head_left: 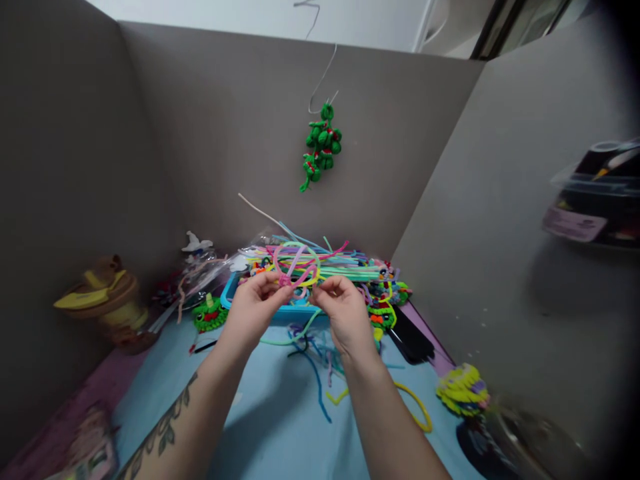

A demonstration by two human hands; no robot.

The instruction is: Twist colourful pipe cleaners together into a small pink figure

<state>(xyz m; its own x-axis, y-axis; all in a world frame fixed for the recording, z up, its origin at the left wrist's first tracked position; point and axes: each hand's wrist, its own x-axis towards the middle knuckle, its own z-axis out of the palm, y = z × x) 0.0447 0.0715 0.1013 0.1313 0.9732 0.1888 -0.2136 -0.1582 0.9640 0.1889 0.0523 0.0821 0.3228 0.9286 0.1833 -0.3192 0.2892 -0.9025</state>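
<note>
In the middle of the head view, both my hands are raised over the table, holding looped pipe cleaners (303, 268) in pink, mint green and yellow. My left hand (256, 308) pinches a pink knotted part between thumb and fingers. With its fingertips closed, my right hand (345, 312) grips the loops' right side; which strand it has is hard to tell. A mint green length curves down between the hands. Just behind them is a blue tray (230, 293) heaped with loose pipe cleaners (350, 272) in many colours.
Pipe cleaner scraps (320, 387) lie on the light blue cloth (265, 427). A green pipe cleaner figure (209, 315) sits left, a black phone (411, 339) right. Green ornaments (323, 143) hang on the grey back panel (210, 120). A yellow pipe cleaner piece (463, 390) stands at right.
</note>
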